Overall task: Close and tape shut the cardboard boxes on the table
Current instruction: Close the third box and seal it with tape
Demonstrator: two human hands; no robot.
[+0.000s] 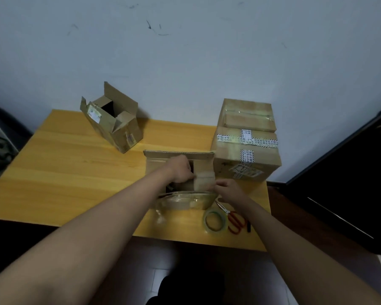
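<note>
Flap-folding step: your left hand [182,170] presses a flap of the middle box [185,172], table [75,168] centre, right hand [226,188] pinching its 4 o'clock flap edge; next, probably tape roll [215,220] at 5 o'clock.

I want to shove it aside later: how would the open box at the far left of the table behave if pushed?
The open box probably tips easily: it already stands tilted, leaning on one lower edge. It looks light, since what shows of its inside is dark and seems empty. Its raised flaps appear thin and would likely bend under a push; pressing low on its wall seems safer.
</note>
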